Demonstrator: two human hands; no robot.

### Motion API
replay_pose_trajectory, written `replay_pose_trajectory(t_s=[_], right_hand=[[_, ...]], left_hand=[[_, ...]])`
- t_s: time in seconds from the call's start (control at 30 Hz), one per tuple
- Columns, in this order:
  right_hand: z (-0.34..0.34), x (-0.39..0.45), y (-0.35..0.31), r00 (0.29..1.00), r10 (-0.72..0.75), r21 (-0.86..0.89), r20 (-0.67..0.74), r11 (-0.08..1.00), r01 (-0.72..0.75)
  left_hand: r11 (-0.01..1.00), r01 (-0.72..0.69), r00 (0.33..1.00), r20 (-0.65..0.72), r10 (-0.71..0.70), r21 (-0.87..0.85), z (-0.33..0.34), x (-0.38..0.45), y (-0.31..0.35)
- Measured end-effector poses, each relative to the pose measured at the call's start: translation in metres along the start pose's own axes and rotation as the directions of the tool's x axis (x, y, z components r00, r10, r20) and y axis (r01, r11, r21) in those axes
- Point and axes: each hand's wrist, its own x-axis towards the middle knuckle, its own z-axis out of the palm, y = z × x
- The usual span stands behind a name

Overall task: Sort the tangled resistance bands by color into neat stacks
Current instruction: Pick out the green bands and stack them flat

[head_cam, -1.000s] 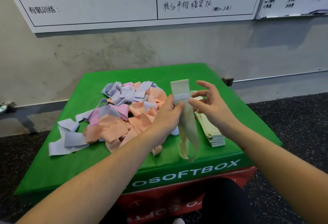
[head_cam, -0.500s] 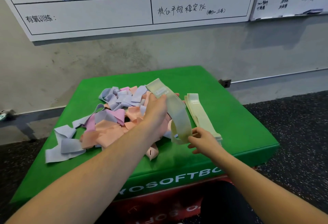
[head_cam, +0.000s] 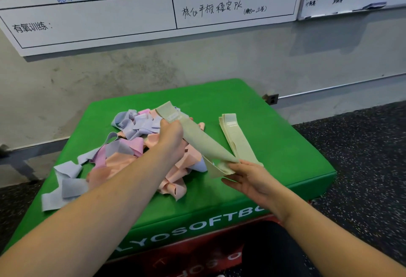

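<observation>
Pale-green flat fabric band (head_cam: 204, 142) taut between both hands.

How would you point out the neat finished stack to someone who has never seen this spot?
Find the green soft box against the wall. On its right side, apart from the tangled pile, lies the stack of pale green bands. Unlike the jumbled lilac, pink and peach pile, it is flat and one colour.
</observation>
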Motion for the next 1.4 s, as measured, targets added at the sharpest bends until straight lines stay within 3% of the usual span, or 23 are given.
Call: replay_pose_trajectory(t_s=[0.17,0.33,0.47,0.57,0.63,0.73,0.8,0.93,1.07,1.13,1.2,1.27,1.4], right_hand=[[-0.008,-0.010,-0.016,0.992,-0.033,-0.081,0.126,0.996,0.044],[-0.016,-0.012,-0.028,0.987,-0.125,-0.281,0.104,0.948,0.149],[-0.024,-0.005,-0.036,0.984,-0.176,-0.393,-0.027,0.907,0.151],[-0.035,-0.007,-0.042,0.972,-0.234,-0.456,-0.003,0.865,0.207],[-0.045,-0.011,-0.048,0.966,-0.250,-0.591,0.061,0.771,0.237],[-0.060,-0.011,-0.052,0.952,-0.258,-0.829,0.162,0.487,0.273],[-0.070,-0.006,-0.051,0.912,-0.365,-0.886,0.186,0.338,0.316],[-0.086,0.001,-0.058,0.835,-0.483,-0.876,0.265,0.240,0.418],[-0.103,0.012,-0.063,0.874,-0.375,-0.937,0.311,0.032,0.347],[-0.109,0.018,-0.063,0.876,-0.402,-0.955,0.265,0.016,0.297],[-0.112,0.021,-0.064,0.833,-0.497,-0.952,0.243,0.040,0.302],[-0.116,0.024,-0.065,0.757,-0.592,-0.929,0.277,0.037,0.369],[-0.120,0.026,-0.067,0.688,-0.619,-0.878,0.380,-0.008,0.478]], left_hand=[[0.996,0.043,0.999,0.005,-0.043,0.079,0.009,0.019,-0.005],[0.989,0.055,0.998,-0.022,-0.053,0.140,0.024,0.043,-0.014],[0.970,0.028,0.999,-0.031,-0.021,0.243,0.044,0.037,-0.017],[0.965,0.018,1.000,-0.011,-0.015,0.261,0.058,0.043,-0.022],[0.966,0.016,1.000,0.017,-0.021,0.259,0.068,0.049,-0.025],[0.958,0.019,0.998,0.045,-0.033,0.286,0.083,0.056,-0.030],[0.950,0.011,0.998,0.054,-0.029,0.312,0.094,0.062,-0.035],[0.912,-0.006,0.997,0.068,-0.024,0.410,0.111,0.076,-0.046],[0.910,-0.023,0.993,0.113,-0.026,0.415,0.123,0.088,-0.054],[0.907,-0.033,0.991,0.130,-0.024,0.421,0.128,0.095,-0.057],[0.892,-0.041,0.990,0.139,-0.025,0.450,0.132,0.098,-0.062],[0.869,-0.052,0.987,0.160,-0.031,0.491,0.135,0.103,-0.068],[0.835,-0.076,0.979,0.200,-0.041,0.545,0.135,0.113,-0.077]])
